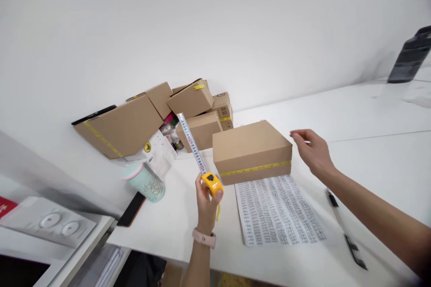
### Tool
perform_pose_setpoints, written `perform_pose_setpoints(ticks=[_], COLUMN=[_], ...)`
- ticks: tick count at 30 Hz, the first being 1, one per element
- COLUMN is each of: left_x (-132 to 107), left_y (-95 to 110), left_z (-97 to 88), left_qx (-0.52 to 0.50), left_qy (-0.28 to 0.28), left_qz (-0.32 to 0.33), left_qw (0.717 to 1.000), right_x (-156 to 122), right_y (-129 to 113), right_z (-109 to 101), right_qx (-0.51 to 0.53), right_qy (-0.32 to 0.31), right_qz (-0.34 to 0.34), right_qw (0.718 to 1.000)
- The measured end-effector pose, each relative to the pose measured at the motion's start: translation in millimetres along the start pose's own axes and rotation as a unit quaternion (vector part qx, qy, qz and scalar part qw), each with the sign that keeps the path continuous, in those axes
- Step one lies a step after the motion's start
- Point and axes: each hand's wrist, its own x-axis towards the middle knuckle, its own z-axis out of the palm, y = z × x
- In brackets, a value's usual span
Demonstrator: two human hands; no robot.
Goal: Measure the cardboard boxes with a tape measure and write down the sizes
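Note:
My left hand is closed around a yellow tape measure. Its silver blade is pulled out and points up and away, left of a closed cardboard box. A yellow measuring strip runs along the box's front side. Just off the right corner of that box is my right hand, fingers partly bent and nothing visible in them. The box's near edge borders a printed sheet of figures on the white table. A black-and-clear pen lies below my right forearm.
Several cardboard boxes are stacked against the wall at the back left. A mint-green cup stands at the table's left, beside a dark flat case. A dark bottle is at the far right. A white appliance sits lower left.

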Motion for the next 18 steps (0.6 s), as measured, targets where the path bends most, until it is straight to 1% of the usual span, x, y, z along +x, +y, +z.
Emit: perform_pose_setpoints(ticks=[1, 2, 3, 4, 5, 6, 7, 8, 9, 11, 13, 15, 16, 18], left_x=[5, 10, 13, 17, 20, 23, 27, 31, 36, 47, 59, 70, 73, 73], left_y=[-2, -5, -7, -8, -8, -6, -2, 4, 12, 30, 47, 59, 64, 73], left_z=[-0.9, -1.0, -0.1, 1.4, 3.5, 5.9, 8.3, 10.6, 12.6, 16.0, 19.5, 24.1, 26.9, 33.5], left_qx=[-0.008, -0.014, -0.019, -0.024, -0.029, -0.034, -0.037, -0.040, -0.044, -0.050, -0.054, -0.050, -0.046, -0.039], left_qy=[-0.002, -0.007, -0.012, -0.019, -0.026, -0.035, -0.043, -0.051, -0.056, -0.060, -0.061, -0.056, -0.050, -0.030], left_qz=[-0.010, -0.018, -0.022, -0.023, -0.023, -0.021, -0.017, -0.011, -0.002, 0.016, 0.029, 0.030, 0.028, 0.030], left_qw=[1.000, 1.000, 1.000, 0.999, 0.999, 0.999, 0.998, 0.998, 0.997, 0.997, 0.996, 0.997, 0.997, 0.998], right_x=[-8, -15, -21, -26, -31, -34, -36, -36, -35, -29, -18, -4, 2, 15], right_y=[14, 26, 35, 39, 38, 33, 24, 12, -1, -26, -42, -46, -45, -40], right_z=[-6, -9, -12, -13, -14, -14, -14, -14, -15, -17, -18, -15, -13, -8], right_qx=[-0.011, -0.017, -0.007, 0.012, 0.037, 0.061, 0.076, 0.077, 0.064, 0.014, -0.055, -0.106, -0.114, -0.104], right_qy=[0.024, 0.022, -0.010, -0.056, -0.108, -0.151, -0.174, -0.178, -0.165, -0.119, -0.085, -0.079, -0.088, -0.127], right_qz=[0.033, 0.065, 0.095, 0.118, 0.129, 0.127, 0.112, 0.089, 0.062, 0.007, -0.035, -0.047, -0.036, 0.005], right_qw=[0.999, 0.997, 0.995, 0.991, 0.985, 0.978, 0.975, 0.977, 0.982, 0.993, 0.994, 0.990, 0.989, 0.986])
